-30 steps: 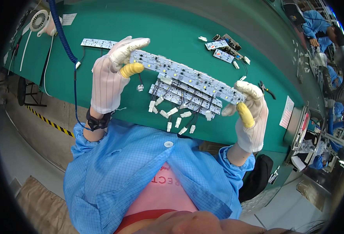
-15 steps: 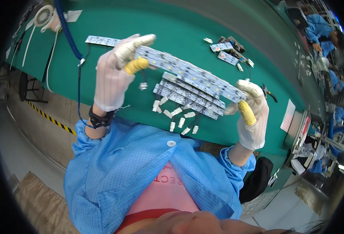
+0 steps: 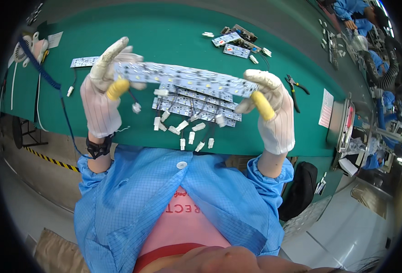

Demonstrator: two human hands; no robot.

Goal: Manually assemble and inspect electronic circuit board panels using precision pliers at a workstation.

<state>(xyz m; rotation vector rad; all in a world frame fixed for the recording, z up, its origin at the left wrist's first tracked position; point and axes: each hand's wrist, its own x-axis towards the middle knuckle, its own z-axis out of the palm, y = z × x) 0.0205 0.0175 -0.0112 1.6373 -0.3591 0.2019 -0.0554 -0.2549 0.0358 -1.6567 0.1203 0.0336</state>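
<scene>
Gloved left hand and right hand pinched opposite ends of a circuit strip; similar strips overlapped on a green table.

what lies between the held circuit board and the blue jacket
In the head view, a stack of boards and several white connectors lie on the green table between the held circuit board and the blue jacket.

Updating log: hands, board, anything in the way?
Left hand, right hand gripping LED board by ends. Stacked boards below, partly hidden. Pliers to right, clear of board.
</scene>
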